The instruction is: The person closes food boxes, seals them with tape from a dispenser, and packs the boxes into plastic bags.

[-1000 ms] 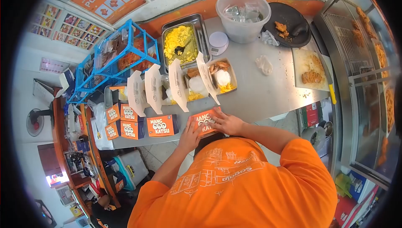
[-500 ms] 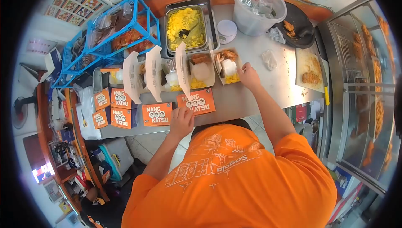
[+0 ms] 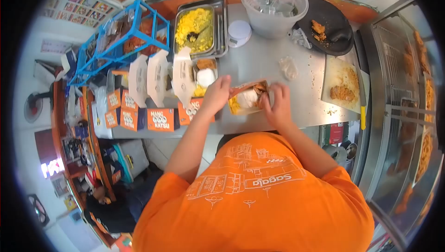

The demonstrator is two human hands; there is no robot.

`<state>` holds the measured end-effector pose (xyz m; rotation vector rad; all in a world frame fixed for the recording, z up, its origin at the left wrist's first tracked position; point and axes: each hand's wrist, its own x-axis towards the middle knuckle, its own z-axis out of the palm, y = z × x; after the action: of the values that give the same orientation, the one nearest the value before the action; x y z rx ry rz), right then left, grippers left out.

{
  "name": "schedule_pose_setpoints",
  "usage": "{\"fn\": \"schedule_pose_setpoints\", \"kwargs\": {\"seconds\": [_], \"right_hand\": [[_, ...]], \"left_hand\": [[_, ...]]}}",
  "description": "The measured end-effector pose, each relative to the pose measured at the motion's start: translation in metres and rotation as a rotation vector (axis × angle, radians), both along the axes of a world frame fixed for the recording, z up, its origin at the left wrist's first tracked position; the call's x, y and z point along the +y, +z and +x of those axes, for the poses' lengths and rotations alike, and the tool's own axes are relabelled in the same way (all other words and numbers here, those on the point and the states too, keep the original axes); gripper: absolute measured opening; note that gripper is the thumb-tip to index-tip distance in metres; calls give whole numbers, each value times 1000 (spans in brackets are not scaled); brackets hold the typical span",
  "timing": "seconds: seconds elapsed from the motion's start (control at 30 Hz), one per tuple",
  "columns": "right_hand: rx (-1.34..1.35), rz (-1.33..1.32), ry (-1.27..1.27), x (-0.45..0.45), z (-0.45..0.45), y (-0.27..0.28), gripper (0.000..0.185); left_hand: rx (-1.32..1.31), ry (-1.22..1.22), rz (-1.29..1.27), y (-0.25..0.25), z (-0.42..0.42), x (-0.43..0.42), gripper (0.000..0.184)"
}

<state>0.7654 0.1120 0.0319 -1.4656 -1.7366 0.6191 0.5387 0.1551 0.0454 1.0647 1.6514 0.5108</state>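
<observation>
A cardboard meal box (image 3: 235, 109) stands uncovered near the counter's front edge, between my two hands. In it sit a white mound that looks like wrapped rice (image 3: 248, 99), yellow scrambled egg at the left and browned pieces at the right. My left hand (image 3: 217, 96) grips the box's left side. At the opposite end, my right hand (image 3: 277, 106) pinches the right wall, its fingertips hidden in part. Left of my left hand is a row of filled boxes with raised lids (image 3: 183, 78); the nearest shows an orange printed front (image 3: 187, 113).
Behind the boxes are a steel tray of yellow egg (image 3: 194, 25), a small white scale (image 3: 239, 33) and a plastic bucket (image 3: 274, 15). Blue baskets (image 3: 134, 34) stand left. A black bowl (image 3: 324, 25), chopping board (image 3: 340, 83), yellow-handled knife (image 3: 363, 116) and glass warmer (image 3: 398, 99) are right.
My left hand has moved up and right from an orange box front to the uncovered box. That box has come nearer to me and turned, with my right hand at it. The camera view shifted.
</observation>
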Motion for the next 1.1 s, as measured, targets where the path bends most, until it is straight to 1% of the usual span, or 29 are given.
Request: {"fn": "schedule_pose_setpoints", "kwargs": {"seconds": [0.03,0.07,0.1,0.13,0.17,0.2,0.23,0.27,0.3,0.33,0.37,0.4,0.43,0.5,0.53,0.57,0.6,0.63,0.67,0.7,0.77,0.8,0.83,0.87,0.9,0.97,1.03,1.07,1.1], "right_hand": [[-13,142,21,21,6,12,25],[-23,283,36,32,12,13,24],[-7,265,49,37,17,7,24],[-184,-7,247,41,21,3,22],[-360,-276,444,42,25,-1,20],[-482,-46,442,30,31,-55,21],[-468,-49,437,23,39,-67,21],[-443,-70,461,14,47,-72,27],[-422,-88,493,9,52,-76,32],[-417,-85,503,6,53,-80,32],[-265,-90,328,-1,52,-84,38],[-117,-102,150,-9,52,-89,44],[-116,-114,157,-11,52,-96,44],[222,-507,111,-1,52,-108,53],[219,-504,112,5,53,-112,53],[133,-525,122,11,53,-116,55],[47,-546,132,18,53,-117,57],[47,-542,132,26,51,-115,57],[67,-568,119,35,48,-112,58],[87,-594,109,43,46,-112,59],[47,-558,103,57,44,-114,56],[13,-526,90,62,43,-115,53],[11,-525,96,68,46,-99,53],[-48,-576,190,74,53,-82,49],[-108,-627,282,80,58,-66,46],[-163,-579,304,86,60,-58,44],[-216,-539,326,90,61,-45,42],[-245,-632,315,93,59,-34,43],[-274,-726,303,93,58,-30,44]], "left_hand": [[10,23,-26,-6,8,-7,35],[365,-171,143,-14,17,-17,37],[719,-381,315,-18,26,-24,39],[853,-419,209,-20,36,-33,43],[864,-420,194,-27,43,-45,43],[967,-388,244,-39,47,-58,47],[1069,-360,301,-51,51,-69,52],[1057,-277,346,-60,59,-78,64],[1064,-273,347,-69,65,-84,64],[803,-93,455,-79,69,-91,65],[536,82,547,-92,73,-100,67],[319,250,540,-102,82,-100,73],[323,254,527,-107,83,-103,73],[155,312,249,-111,86,-99,70],[89,327,289,-117,82,-92,69],[88,328,293,-118,78,-83,69],[-44,397,201,-114,75,-73,65],[-177,462,108,-106,74,-63,62],[-213,478,70,-97,73,-53,56],[-216,482,75,-97,69,-46,56],[-145,403,-18,-96,61,-34,67],[-146,410,-14,-90,61,-30,67],[-70,374,-48,-80,61,-27,70],[6,337,-85,-74,61,-26,73],[5,341,-86,-75,59,-27,73],[31,293,-53,-81,54,-28,74],[65,273,-58,-56,61,-26,74],[98,249,-61,-48,64,-27,74],[99,249,-70,-55,62,-29,74]]}}
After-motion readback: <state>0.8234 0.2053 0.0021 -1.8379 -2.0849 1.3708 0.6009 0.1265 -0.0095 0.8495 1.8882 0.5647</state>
